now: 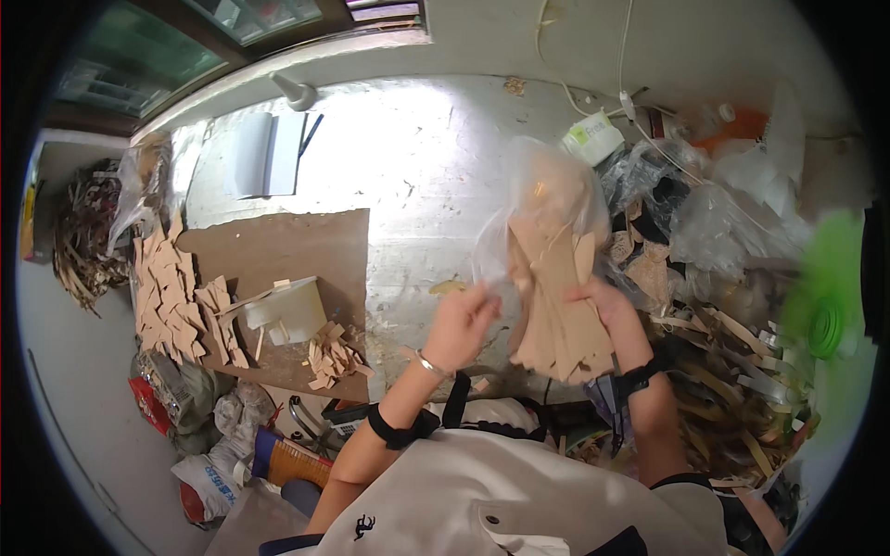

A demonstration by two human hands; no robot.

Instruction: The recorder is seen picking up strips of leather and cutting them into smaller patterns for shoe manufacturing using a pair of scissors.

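Observation:
A clear plastic bag (547, 171) stands over the right half of the table, with tan flat pieces inside its far end. Out of its near side fans a bundle of long tan strips (561, 324), which look like leather or card. My right hand (601, 304) is closed on the right edge of this bundle, thumb across the strips. To the left of the bundle, my left hand (466, 320) has its fingers pinched at the bag's loose left edge; motion blurs the fingertips a little.
At left, a brown board (287, 241) bears a heap of tan pieces (165, 296), a whitish plastic tub (295, 310) and small offcuts (336, 357). An open notebook (266, 155) lies farther back. Crumpled plastic bags (732, 222), scrap strips (732, 389) and a blurred green fan (825, 315) crowd the right.

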